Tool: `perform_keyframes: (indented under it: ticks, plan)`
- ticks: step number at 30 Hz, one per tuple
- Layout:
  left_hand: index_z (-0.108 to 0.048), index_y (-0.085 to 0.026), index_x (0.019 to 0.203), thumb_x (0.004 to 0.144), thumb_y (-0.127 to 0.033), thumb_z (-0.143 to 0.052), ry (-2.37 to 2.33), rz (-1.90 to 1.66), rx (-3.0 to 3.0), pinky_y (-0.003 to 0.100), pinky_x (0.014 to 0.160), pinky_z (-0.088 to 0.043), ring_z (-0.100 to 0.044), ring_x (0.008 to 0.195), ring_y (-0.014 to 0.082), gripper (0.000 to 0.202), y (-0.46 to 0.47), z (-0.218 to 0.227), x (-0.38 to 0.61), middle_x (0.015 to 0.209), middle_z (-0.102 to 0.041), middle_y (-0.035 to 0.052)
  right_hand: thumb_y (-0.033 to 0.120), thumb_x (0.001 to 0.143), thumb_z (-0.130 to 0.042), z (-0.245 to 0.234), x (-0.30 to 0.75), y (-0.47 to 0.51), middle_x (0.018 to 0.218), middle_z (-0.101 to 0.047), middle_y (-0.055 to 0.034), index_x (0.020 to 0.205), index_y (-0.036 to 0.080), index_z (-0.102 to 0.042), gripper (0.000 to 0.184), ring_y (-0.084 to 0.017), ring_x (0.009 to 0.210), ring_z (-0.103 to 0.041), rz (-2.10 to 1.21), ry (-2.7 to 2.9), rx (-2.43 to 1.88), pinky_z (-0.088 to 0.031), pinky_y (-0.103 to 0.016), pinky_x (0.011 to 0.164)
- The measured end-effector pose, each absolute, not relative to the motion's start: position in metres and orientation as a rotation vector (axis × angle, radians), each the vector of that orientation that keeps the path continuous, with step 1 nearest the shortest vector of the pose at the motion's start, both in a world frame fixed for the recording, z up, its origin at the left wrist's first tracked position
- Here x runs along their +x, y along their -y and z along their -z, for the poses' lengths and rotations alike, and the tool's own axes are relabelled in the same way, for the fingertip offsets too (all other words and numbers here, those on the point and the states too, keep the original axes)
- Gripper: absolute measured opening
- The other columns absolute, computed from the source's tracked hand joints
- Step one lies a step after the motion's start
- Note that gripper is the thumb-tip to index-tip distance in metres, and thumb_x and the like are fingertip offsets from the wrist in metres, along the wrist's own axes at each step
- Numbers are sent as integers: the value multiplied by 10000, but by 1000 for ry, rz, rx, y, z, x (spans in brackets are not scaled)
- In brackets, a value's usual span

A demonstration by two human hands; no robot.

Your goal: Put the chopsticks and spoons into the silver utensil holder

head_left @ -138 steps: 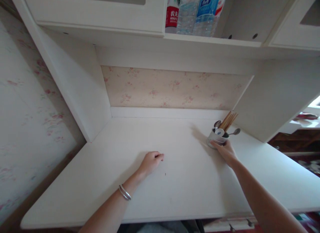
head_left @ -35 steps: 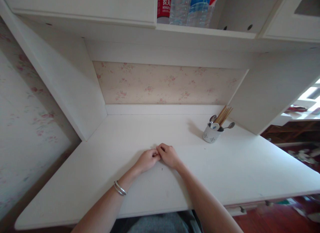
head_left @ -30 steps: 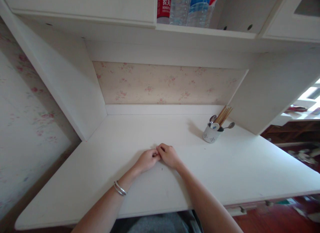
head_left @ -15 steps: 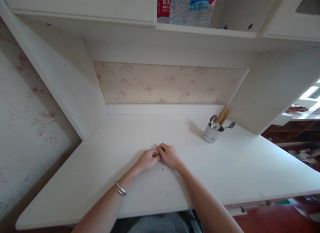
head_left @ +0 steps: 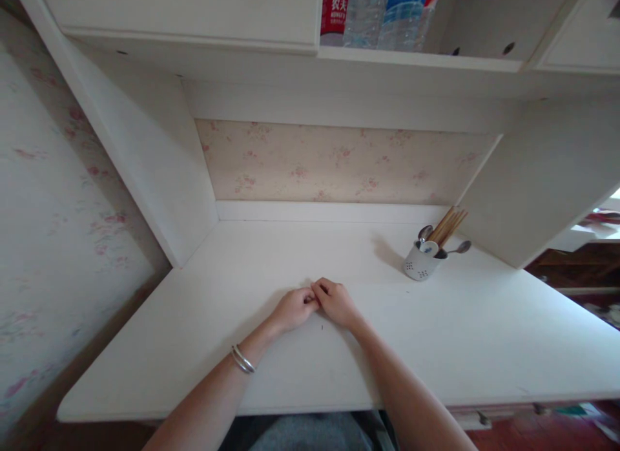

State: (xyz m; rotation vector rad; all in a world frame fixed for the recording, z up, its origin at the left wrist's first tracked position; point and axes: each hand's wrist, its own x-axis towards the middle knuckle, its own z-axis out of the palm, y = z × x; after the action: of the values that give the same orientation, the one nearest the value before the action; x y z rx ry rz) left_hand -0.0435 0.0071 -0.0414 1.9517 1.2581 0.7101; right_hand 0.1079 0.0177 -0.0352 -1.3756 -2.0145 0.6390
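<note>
My left hand [head_left: 295, 307] and my right hand [head_left: 336, 302] rest together on the white desk [head_left: 213, 322], fingertips touching. The fingers of both are curled in, and nothing shows in either. Two silver bangles [head_left: 241, 359] circle my left wrist. To the right of my hands, apart from them, stands a white utensil holder [head_left: 419, 265] with dotted holes. Wooden chopsticks [head_left: 448, 227], metal spoons [head_left: 459, 247] and a white round-ended utensil [head_left: 429, 247] stick out of it.
Above the desk hangs a white cabinet [head_left: 194, 11]; its open shelf holds several plastic bottles [head_left: 402, 24]. White side panels [head_left: 130, 147] close off the left and right. Floral wallpaper [head_left: 329, 160] covers the back. A small dark mark [head_left: 322, 327] lies near my hands.
The camera view has turned slightly left, so everything sits further right in the picture. My hands keep the same pose on the desk.
</note>
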Motion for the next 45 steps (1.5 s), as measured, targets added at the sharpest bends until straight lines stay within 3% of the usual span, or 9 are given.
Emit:
perform_keyframes:
  ticks: [45]
  plan:
    - [-635, -155, 774, 793, -290, -470, -1288, -694, 1954, 232, 618, -384, -578, 697, 152, 215, -6, 39, -44, 751, -658, 25, 367, 917, -385, 34, 107, -16, 717, -656, -22, 746, 194, -616, 336, -126, 649, -553, -631, 2003, -1402, -339, -217, 598]
